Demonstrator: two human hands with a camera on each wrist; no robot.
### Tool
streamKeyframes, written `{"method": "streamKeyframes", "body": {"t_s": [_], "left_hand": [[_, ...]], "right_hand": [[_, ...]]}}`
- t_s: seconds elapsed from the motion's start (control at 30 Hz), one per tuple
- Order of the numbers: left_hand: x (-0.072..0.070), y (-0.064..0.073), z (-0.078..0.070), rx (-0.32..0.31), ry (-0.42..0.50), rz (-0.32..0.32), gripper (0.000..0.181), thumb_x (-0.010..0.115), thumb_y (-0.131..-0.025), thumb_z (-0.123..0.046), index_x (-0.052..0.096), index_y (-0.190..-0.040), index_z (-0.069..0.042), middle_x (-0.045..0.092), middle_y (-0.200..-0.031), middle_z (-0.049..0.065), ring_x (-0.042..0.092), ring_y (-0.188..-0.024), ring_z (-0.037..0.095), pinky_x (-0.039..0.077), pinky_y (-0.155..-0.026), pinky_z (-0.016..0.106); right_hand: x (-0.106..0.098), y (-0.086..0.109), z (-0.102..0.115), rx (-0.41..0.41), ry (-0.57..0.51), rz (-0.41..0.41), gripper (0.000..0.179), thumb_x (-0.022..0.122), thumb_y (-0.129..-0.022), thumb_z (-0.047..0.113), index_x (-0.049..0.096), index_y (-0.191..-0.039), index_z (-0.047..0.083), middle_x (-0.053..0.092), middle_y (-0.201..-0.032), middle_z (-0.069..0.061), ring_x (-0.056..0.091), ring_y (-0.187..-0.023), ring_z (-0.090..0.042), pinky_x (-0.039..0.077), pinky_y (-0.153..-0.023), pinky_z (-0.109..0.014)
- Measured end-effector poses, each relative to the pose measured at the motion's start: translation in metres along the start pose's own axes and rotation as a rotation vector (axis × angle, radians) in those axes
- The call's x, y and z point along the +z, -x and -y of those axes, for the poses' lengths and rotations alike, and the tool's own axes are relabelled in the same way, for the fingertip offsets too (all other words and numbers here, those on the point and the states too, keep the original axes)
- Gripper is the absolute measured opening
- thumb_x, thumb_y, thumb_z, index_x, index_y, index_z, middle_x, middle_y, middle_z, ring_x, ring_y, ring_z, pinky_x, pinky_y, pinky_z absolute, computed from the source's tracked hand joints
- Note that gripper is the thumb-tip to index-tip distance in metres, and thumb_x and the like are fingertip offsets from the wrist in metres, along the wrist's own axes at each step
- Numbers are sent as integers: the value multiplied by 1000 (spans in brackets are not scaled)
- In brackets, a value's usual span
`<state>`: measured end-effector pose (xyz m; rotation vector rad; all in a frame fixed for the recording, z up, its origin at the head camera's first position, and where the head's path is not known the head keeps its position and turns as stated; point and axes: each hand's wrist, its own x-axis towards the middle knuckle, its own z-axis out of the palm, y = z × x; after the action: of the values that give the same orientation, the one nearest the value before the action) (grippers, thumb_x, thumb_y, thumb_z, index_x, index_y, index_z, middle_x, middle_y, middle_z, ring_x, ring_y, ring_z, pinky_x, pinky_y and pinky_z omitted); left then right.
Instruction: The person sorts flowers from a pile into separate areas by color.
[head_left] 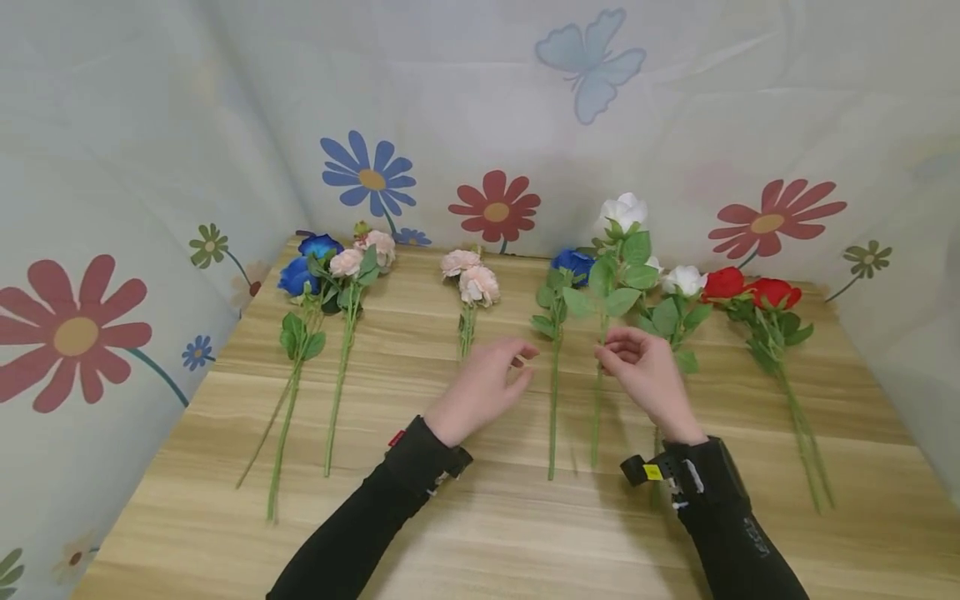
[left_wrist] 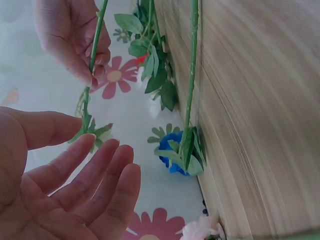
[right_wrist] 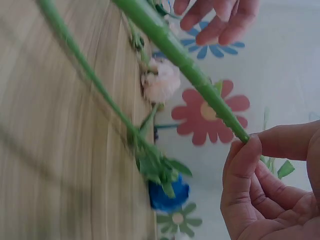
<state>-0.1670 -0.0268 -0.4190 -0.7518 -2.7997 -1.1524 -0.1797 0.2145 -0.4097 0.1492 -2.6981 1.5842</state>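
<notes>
My right hand [head_left: 647, 375] pinches the green stem of a white rose [head_left: 624, 212] between thumb and fingertips, holding it upright above the table. In the right wrist view the pinched stem [right_wrist: 200, 82] runs up and left from the fingers. My left hand [head_left: 483, 387] holds nothing; its fingers are loosely bent and apart in the left wrist view, near the stem but not gripping it. A blue rose [head_left: 573, 265] lies on the table between the two hands. Pale pink flowers [head_left: 478, 285] lie beyond the left hand, their lower stems hidden behind it.
Blue roses [head_left: 300, 275] and another pink flower stem [head_left: 341, 375] lie at the left of the wooden table [head_left: 202, 492]. Another white rose [head_left: 684, 280] and red roses [head_left: 774, 293] lie at the right. A flower-printed curtain [head_left: 450, 100] hangs behind.
</notes>
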Motion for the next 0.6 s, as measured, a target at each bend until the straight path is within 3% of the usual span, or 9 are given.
{"method": "streamKeyframes", "body": {"t_s": [0.2,0.43,0.6], "left_hand": [[11,-8,-11,40,-46,36,29,61,-101,-15,64,-128,-6,68,-127,7,66,-112,21,55,-93,34],[13,-9,-15,55,-36,71,30,61,-101,-16,63,-130,-9,67,-130,5,66,-115,22,55,-94,32],[10,-9,-13,36,-31,87,31,60,-102,-17,63,-131,-10,65,-134,6,65,-118,25,54,-97,35]], "right_hand": [[-35,5,-12,-14,160,-50,33,65,-98,17,63,-117,-9,69,-104,-26,64,-72,5,56,-65,-19],[-70,10,-27,-35,386,-159,28,68,-95,19,69,-107,-7,73,-96,-26,57,-68,8,47,-59,-14],[-81,13,-36,9,466,-91,28,67,-94,18,68,-106,-8,73,-95,-25,61,-72,-8,47,-59,-20]]}}
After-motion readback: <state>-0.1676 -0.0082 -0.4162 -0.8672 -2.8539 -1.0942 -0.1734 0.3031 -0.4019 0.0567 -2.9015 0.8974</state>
